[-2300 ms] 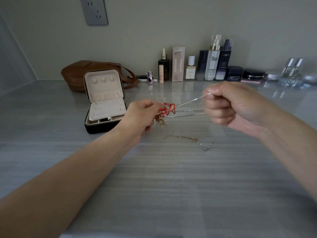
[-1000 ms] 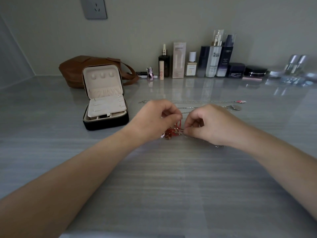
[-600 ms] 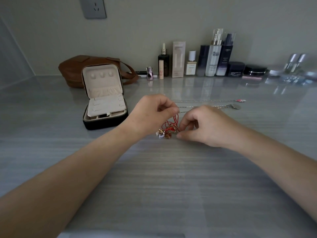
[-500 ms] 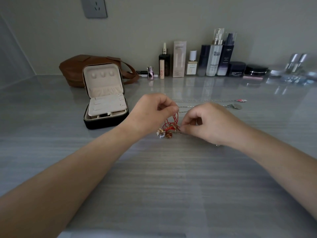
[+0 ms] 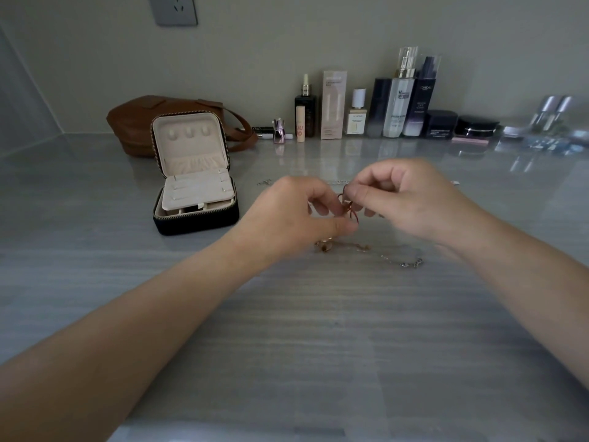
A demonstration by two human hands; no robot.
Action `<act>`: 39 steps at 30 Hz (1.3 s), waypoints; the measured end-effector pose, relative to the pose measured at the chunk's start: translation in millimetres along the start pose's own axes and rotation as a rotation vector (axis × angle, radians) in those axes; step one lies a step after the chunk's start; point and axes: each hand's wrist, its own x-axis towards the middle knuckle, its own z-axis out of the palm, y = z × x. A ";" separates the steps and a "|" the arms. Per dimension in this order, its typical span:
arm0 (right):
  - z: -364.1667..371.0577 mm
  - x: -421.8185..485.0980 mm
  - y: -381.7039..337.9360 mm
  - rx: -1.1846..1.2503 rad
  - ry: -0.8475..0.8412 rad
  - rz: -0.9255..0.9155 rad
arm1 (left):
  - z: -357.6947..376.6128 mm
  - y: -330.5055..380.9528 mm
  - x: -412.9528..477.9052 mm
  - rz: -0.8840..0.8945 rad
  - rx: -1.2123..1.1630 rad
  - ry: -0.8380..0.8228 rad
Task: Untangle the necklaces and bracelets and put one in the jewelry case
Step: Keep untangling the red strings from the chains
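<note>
- The left hand [image 5: 296,218] and the right hand [image 5: 414,199] are held close together just above the surface [image 5: 318,330], about midway between its left and right edges.
- Both hands grip a red cord [image 5: 347,204]. The left thumb and fingers [image 5: 322,199] are curled and pinch its lower loops; the right thumb and forefinger pinch its upper loop, with the other right fingers curled in.
- A gold chain [image 5: 326,245] with a small charm lies on the surface right below the left hand. Whether it is still joined to the red cord cannot be told.
- A silver chain [image 5: 403,263] lies on the surface below the right wrist, near the gold chain.
- Another thin chain [image 5: 264,182] lies stretched out behind the hands, mostly hidden by them.
- The jewelry case [image 5: 197,218] stands open to the left of the hands, toward the far edge, its lid upright.
- A brown bag [image 5: 137,122] sits behind the case, and a row of bottles [image 5: 398,103] lines the far edge.
</note>
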 end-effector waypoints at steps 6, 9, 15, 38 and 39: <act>-1.6 0.8 -2.8 0.114 -0.011 0.068 | 0.8 -3.2 2.6 -0.006 -0.099 0.038; -2.2 0.6 -5.2 0.170 -0.033 0.106 | 0.2 -2.6 1.9 0.002 -0.152 0.023; -4.7 1.0 -3.9 0.206 0.024 0.129 | 1.4 -0.2 2.1 -0.020 -0.253 0.061; -11.0 4.4 -0.4 0.121 0.217 -0.015 | -3.9 7.0 1.6 -0.080 -0.263 0.031; -12.2 4.7 -0.6 0.129 0.238 -0.011 | -5.2 7.3 2.2 -0.096 -0.248 0.036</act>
